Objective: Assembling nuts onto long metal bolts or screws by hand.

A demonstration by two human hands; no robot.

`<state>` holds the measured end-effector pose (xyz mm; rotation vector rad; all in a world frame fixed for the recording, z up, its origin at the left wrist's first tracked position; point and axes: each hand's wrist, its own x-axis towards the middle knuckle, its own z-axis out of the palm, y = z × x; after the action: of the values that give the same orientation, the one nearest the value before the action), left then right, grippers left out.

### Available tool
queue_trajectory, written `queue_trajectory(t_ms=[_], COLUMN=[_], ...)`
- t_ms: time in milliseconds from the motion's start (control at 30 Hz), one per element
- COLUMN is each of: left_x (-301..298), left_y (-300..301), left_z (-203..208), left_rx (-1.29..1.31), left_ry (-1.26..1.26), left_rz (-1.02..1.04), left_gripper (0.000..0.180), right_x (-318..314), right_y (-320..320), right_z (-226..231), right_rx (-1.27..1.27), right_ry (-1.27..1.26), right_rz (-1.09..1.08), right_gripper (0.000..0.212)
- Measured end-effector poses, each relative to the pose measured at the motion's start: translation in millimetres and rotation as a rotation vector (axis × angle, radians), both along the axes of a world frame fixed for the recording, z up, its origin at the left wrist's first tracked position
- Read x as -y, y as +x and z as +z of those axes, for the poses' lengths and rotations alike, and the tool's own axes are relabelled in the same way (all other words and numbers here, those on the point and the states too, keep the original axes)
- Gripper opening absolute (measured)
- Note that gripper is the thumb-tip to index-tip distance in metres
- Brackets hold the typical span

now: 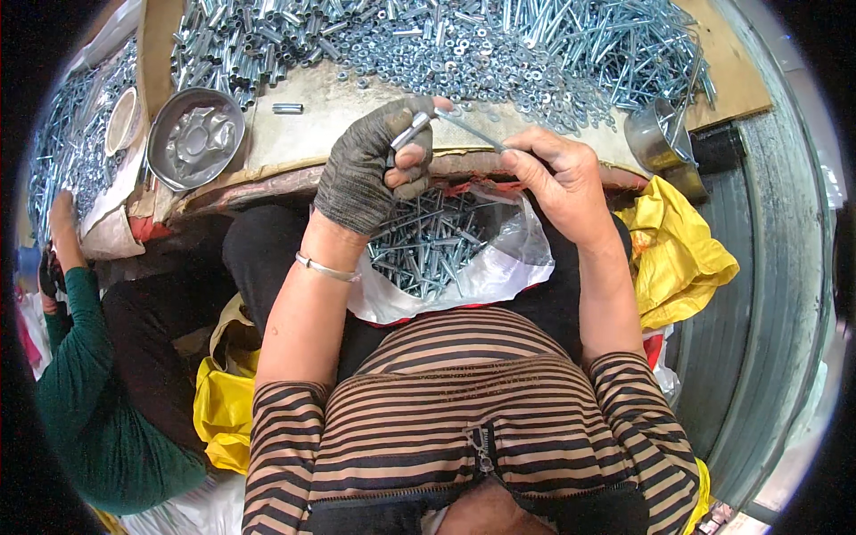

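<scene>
My left hand [370, 165], in a dark fingerless glove, has its fingers curled round a short shiny metal sleeve [410, 131]. Bare-skinned, my right hand [560, 183] pinches one end of a long thin bolt [474, 134] between thumb and fingers. The bolt's far end points at the left fingertips, and a small washer [454, 115] appears to be at that end. Whether the left fingertips touch it, I cannot tell. Below both hands, an open white plastic bag [513, 290] lies on my lap, holding many metal bolts [428, 254], some with sleeves on them.
Heaps of sleeves [259, 45], washers [464, 62] and long bolts [615, 40] cover the back of the worktable. A grey dish [160, 165] stands at left, a metal can [649, 138] at right. Yellow bags [682, 250] hang beside me. A co-worker's green sleeve [85, 330] is at far left.
</scene>
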<state>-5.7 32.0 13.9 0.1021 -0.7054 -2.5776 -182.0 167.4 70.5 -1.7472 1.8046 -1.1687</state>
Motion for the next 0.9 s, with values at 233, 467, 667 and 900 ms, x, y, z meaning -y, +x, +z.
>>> queue_trajectory(t_ms=[233,467,667,900], left_x=[3,-7,16,24], left_y=[3,-9,4,-1], left_z=[-1,2,-2,-14], left_rx=[0.210,0.232,0.366,0.046], left_ry=[-0.408,-0.075,-0.401,0.140], left_rz=[-0.184,0.188,0.222,0.212], left_gripper=[0.030,0.018,0.022,0.024], right_x=[-9,11,20,58], right_y=[-21,-19,-14,19], right_z=[19,-4,2,-17], right_rx=[-0.033,0.202,0.256,0.014], right_ry=[0.225,0.211,0.241,-0.614], right_rz=[0.233,0.094,0.232,-0.222], right_gripper=[0.012,0.018,0.017,0.028])
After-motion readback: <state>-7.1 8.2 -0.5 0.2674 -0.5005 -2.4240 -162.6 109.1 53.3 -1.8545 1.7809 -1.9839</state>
